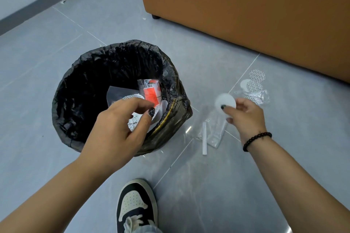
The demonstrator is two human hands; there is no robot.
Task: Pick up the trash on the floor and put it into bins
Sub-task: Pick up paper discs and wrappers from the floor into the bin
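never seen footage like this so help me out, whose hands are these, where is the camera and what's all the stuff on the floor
There is no machine here: a person wears one camera on the head, looking down at both hands. The left hand hangs over the bin, lined with a black bag and already holding wrappers; whether its curled fingers hold anything is unclear. The right hand pinches a white disc. On the grey floor lie two patterned discs, clear plastic wrappers and a white strip. A shoe shows below, an orange cabinet above.
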